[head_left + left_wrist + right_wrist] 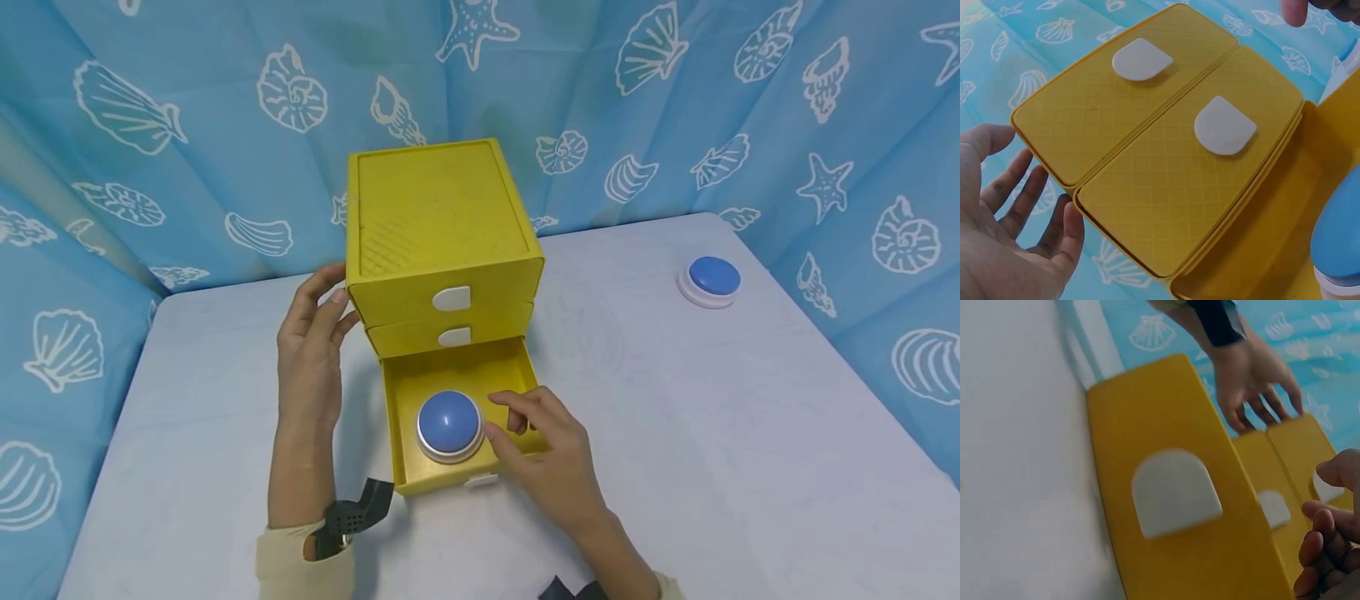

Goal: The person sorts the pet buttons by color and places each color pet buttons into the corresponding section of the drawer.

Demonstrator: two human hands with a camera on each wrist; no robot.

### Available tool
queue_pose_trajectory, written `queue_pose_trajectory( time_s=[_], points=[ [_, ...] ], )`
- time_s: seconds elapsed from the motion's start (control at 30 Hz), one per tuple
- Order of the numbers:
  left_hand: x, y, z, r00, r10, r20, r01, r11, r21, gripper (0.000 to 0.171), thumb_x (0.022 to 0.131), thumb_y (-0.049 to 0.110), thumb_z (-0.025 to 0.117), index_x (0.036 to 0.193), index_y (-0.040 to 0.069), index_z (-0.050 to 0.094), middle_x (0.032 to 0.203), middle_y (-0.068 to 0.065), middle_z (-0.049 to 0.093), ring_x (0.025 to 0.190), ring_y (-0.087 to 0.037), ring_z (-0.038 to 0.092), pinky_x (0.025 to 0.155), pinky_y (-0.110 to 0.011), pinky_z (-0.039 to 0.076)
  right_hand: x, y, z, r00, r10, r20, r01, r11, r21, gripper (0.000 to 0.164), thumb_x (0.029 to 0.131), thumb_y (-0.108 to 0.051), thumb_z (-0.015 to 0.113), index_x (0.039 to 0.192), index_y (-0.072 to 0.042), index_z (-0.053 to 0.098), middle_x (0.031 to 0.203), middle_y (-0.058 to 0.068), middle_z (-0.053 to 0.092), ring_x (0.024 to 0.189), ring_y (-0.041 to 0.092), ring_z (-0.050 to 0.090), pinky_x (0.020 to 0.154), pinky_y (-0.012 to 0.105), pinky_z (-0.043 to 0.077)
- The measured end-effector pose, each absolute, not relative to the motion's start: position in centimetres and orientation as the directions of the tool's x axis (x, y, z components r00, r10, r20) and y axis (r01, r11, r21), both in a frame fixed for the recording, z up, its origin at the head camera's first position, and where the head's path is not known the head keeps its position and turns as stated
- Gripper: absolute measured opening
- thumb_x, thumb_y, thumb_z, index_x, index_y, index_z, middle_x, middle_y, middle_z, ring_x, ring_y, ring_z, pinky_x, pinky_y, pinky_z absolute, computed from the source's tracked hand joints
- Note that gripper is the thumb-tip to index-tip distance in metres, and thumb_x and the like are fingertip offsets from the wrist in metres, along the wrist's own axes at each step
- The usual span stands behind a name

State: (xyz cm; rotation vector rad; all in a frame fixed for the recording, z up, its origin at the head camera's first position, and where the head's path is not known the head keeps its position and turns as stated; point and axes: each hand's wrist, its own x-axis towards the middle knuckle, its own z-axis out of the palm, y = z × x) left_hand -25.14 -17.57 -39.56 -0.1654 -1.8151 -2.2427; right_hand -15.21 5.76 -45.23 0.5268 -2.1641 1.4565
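A yellow drawer cabinet (pixel 442 212) stands at the back of the table, its bottom drawer (pixel 405 475) pulled out. Inside that drawer lies a round blue push button (pixel 450 422) with a pale base. My left hand (pixel 311 358) is at the cabinet's left side, fingers spread and fingertips right at its edge, as the left wrist view also shows. Over the right part of the drawer is my right hand (pixel 551 458), fingers loosely bent with nothing between them. Its thumb tip comes right up to the button's rim in the head view.
A second blue push button (pixel 712 279) with a white base sits at the table's back right. Two upper drawers, each with a white handle (pixel 452 298), are closed. Behind the white-covered table (pixel 712 467) hangs a blue shell-patterned curtain (pixel 637 108).
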Motion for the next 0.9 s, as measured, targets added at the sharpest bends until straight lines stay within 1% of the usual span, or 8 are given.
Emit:
queue_pose_trajectory(
  time_s=[0.13, 0.23, 0.3, 0.43, 0.53, 0.73, 0.83, 0.9],
  points=[
    [-25.1, -17.4, -39.6, -0.963, -0.12, 0.243, 0.263, -0.196, 0.945, 0.04, 0.089, 0.031, 0.061, 0.124, 0.014, 0.056, 0.133, -0.004, 0.045, 0.118, -0.022, 0.045, 0.101, -0.04, 0.036, -15.3, 7.0, -44.4, -0.833, -0.016, 0.553, -0.518, 0.372, -0.77, 0.031, 0.076, 0.001, 0.071, 0.105, -0.008, 0.066, 0.079, 0.004, 0.05, 0.075, 0.017, 0.048, 0.064, 0.025, 0.041],
    [-25.1, -17.4, -39.6, -0.963, -0.121, 0.239, 0.259, -0.196, 0.946, 0.04, 0.088, 0.031, 0.061, 0.124, 0.014, 0.056, 0.133, -0.004, 0.045, 0.118, -0.022, 0.045, 0.101, -0.04, 0.036, -15.5, 7.8, -45.1, -0.849, -0.032, 0.528, -0.492, 0.413, -0.767, 0.027, 0.078, -0.004, 0.071, 0.103, -0.012, 0.067, 0.079, 0.0, 0.05, 0.076, 0.014, 0.048, 0.063, 0.024, 0.04],
    [-25.1, -17.4, -39.5, -0.964, -0.121, 0.239, 0.259, -0.197, 0.946, 0.04, 0.088, 0.031, 0.061, 0.124, 0.014, 0.056, 0.132, -0.004, 0.045, 0.118, -0.022, 0.045, 0.101, -0.04, 0.036, -15.6, 8.0, -45.9, -0.859, -0.063, 0.508, -0.477, 0.459, -0.749, 0.022, 0.08, -0.011, 0.071, 0.101, -0.018, 0.068, 0.08, -0.005, 0.05, 0.077, 0.01, 0.047, 0.065, 0.021, 0.038],
    [-25.2, -17.3, -39.5, -0.964, -0.118, 0.238, 0.258, -0.199, 0.945, 0.04, 0.088, 0.031, 0.061, 0.124, 0.013, 0.056, 0.132, -0.004, 0.045, 0.118, -0.022, 0.045, 0.1, -0.041, 0.036, -15.8, 7.8, -46.7, -0.826, -0.146, 0.544, -0.532, 0.523, -0.666, 0.015, 0.081, -0.018, 0.07, 0.096, -0.018, 0.069, 0.078, -0.009, 0.049, 0.077, 0.007, 0.045, 0.07, 0.023, 0.032],
    [-25.1, -17.4, -39.5, -0.964, -0.12, 0.236, 0.256, -0.192, 0.947, 0.04, 0.089, 0.031, 0.061, 0.124, 0.014, 0.056, 0.132, -0.004, 0.045, 0.118, -0.022, 0.044, 0.101, -0.041, 0.036, -16.0, 7.3, -46.6, -0.806, -0.217, 0.551, -0.561, 0.576, -0.594, 0.013, 0.081, -0.018, 0.069, 0.093, -0.013, 0.07, 0.076, -0.007, 0.047, 0.074, 0.007, 0.042, 0.072, 0.027, 0.029],
    [-25.0, -17.5, -39.6, -0.963, -0.14, 0.228, 0.25, -0.161, 0.955, 0.04, 0.089, 0.033, 0.06, 0.124, 0.015, 0.056, 0.132, -0.003, 0.046, 0.119, -0.021, 0.043, 0.1, -0.04, 0.036, -16.7, 6.5, -45.9, -0.863, -0.346, 0.369, -0.489, 0.757, -0.434, 0.019, 0.083, -0.024, 0.062, 0.093, -0.011, 0.072, 0.07, -0.01, 0.041, 0.068, 0.005, 0.036, 0.071, 0.029, 0.027],
    [-25.0, -17.4, -39.7, -0.964, -0.144, 0.223, 0.244, -0.152, 0.958, 0.04, 0.089, 0.033, 0.06, 0.124, 0.016, 0.056, 0.132, -0.003, 0.046, 0.119, -0.021, 0.042, 0.1, -0.04, 0.036, -16.9, 6.3, -45.8, -0.877, -0.381, 0.292, -0.474, 0.784, -0.401, 0.023, 0.086, -0.026, 0.058, 0.096, -0.012, 0.072, 0.069, -0.013, 0.04, 0.068, 0.006, 0.036, 0.072, 0.029, 0.027],
    [-25.0, -17.4, -39.7, -0.965, -0.143, 0.221, 0.241, -0.149, 0.959, 0.04, 0.089, 0.033, 0.06, 0.124, 0.016, 0.056, 0.132, -0.002, 0.046, 0.119, -0.02, 0.042, 0.1, -0.04, 0.036, -16.9, 6.3, -45.9, -0.874, -0.404, 0.269, -0.482, 0.79, -0.379, 0.025, 0.088, -0.027, 0.055, 0.099, -0.012, 0.072, 0.071, -0.015, 0.041, 0.069, 0.006, 0.037, 0.073, 0.029, 0.027]
  ],
)
